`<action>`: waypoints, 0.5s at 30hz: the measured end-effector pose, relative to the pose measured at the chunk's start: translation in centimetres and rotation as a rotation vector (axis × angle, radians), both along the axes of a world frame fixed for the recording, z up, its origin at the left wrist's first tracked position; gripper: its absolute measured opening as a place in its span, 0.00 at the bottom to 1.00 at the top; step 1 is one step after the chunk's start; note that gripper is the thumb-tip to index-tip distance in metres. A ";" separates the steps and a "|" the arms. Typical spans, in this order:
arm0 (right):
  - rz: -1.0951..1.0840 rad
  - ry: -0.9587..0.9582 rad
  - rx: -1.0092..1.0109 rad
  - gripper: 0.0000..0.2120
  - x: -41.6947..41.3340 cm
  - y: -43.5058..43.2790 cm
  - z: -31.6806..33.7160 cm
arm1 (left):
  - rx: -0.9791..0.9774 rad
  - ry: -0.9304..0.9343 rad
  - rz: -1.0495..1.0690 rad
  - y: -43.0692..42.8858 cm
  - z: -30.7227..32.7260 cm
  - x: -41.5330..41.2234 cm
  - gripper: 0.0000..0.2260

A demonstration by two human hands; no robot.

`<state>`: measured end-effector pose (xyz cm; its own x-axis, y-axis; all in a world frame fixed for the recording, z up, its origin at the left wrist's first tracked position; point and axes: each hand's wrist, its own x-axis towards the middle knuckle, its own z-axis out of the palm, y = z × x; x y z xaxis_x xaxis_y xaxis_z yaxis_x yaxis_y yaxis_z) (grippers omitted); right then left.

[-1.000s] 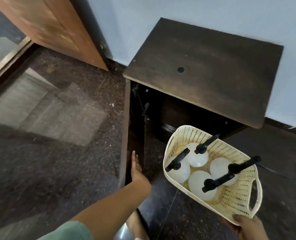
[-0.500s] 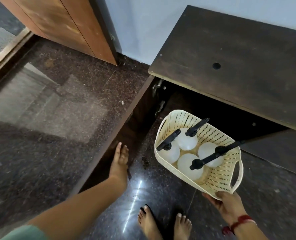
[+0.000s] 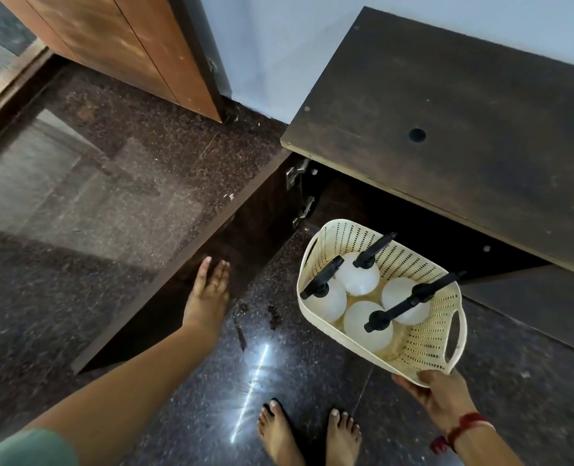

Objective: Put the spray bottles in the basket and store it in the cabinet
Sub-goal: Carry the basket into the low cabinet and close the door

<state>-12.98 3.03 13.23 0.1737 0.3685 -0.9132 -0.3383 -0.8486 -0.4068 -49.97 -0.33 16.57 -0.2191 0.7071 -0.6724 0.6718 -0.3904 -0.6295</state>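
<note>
A cream perforated basket (image 3: 423,344) hangs in the air in front of the low dark cabinet (image 3: 463,122). Several white spray bottles with black trigger heads (image 3: 356,280) stand inside it. My right hand (image 3: 437,391) grips the basket's near rim from below. The cabinet's left door (image 3: 191,267) is swung wide open toward me, showing a dark interior. My left hand (image 3: 208,290) rests flat with fingers extended against the door's inner face, holding nothing.
Bare feet (image 3: 309,435) stand on the glossy dark granite floor. An orange-brown wooden door (image 3: 127,45) stands against the wall at the upper left. A second cabinet door (image 3: 548,304) on the right lies closed. Metal hinges (image 3: 295,176) show at the opening's left edge.
The view has pulled back and upward. The cabinet door has swung wider open under my left hand. The basket stays held before the opening.
</note>
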 end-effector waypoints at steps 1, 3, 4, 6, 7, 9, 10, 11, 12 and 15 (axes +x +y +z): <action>0.001 0.000 -0.001 0.25 0.1 0.3 -0.1 | 0.016 -0.032 0.033 0.2 0.0 0.2 0.28; 0.006 0.011 -0.004 0.24 0.2 1.0 -0.2 | 0.097 -0.217 0.139 1.0 -0.5 0.9 0.29; 0.012 0.016 -0.008 0.24 0.3 1.4 -0.3 | 0.166 -0.399 0.261 1.6 -0.7 1.5 0.28; 0.014 0.028 -0.014 0.24 0.5 2.3 -0.7 | 0.350 -0.885 0.804 3.5 -1.2 3.6 0.27; 0.015 0.032 -0.011 0.22 0.6 2.8 -1.1 | 0.406 -1.109 1.212 5.0 -1.5 5.0 0.27; 0.013 0.035 -0.011 0.20 0.8 4.1 -2.1 | 0.387 -1.349 1.842 7.9 -2.8 7.8 0.26; 0.015 0.040 -0.014 0.19 0.9 4.8 -2.9 | 0.352 -1.394 1.974 9.2 -3.8 8.8 0.25; 0.024 0.046 -0.014 0.19 0.9 5.5 -3.7 | 0.337 -1.435 2.012 10.4 -4.8 9.3 0.24; 0.038 0.053 -0.004 0.18 1.0 6.3 -4.7 | 0.350 -1.472 2.003 11.5 -5.9 9.8 0.22; 0.072 0.044 0.034 0.12 1.4 9.0 -8.0 | 0.417 -1.553 1.881 14.3 -9.8 10.8 0.16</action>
<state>-11.60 12.05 5.22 0.1057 0.4094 -0.9062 -0.2946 -0.8575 -0.4218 -39.21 14.00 6.77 -0.1976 0.5228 -0.8292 -0.1361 0.8231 0.5514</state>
